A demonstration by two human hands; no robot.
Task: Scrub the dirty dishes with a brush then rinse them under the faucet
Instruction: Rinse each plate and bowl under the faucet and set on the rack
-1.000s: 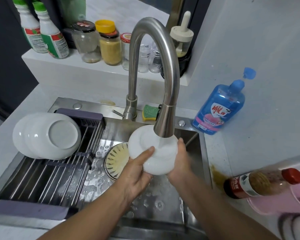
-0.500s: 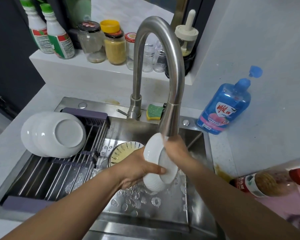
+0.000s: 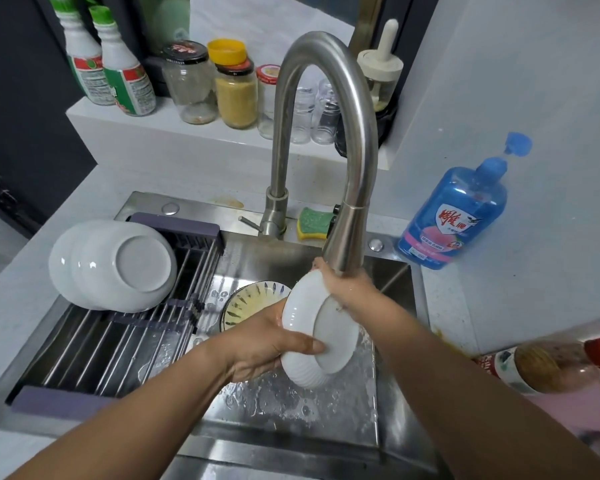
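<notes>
Fingers, left hand (image 3: pixel 257 344): curled round the white bowl (image 3: pixel 326 341), thumb across its base.
Fingers, right hand (image 3: pixel 347 289): hooked over the white bowl's top rim, tips hidden.
White bowl: tilted on edge, just below the faucet (image 3: pixel 347 244) head, above the sink (image 3: pixel 395 410).
Patterned bowl (image 3: pixel 246 299): in the sink, behind the left hand.

Both forearms bare, rising from lower frame, converging at centre. Left hand (image 3: pixel 264 344) grips bowl (image 3: pixel 326 327) from left, thumb across its underside. Right hand (image 3: pixel 347 289) wet, at bowl's upper rim; fingers hidden behind it.
</notes>
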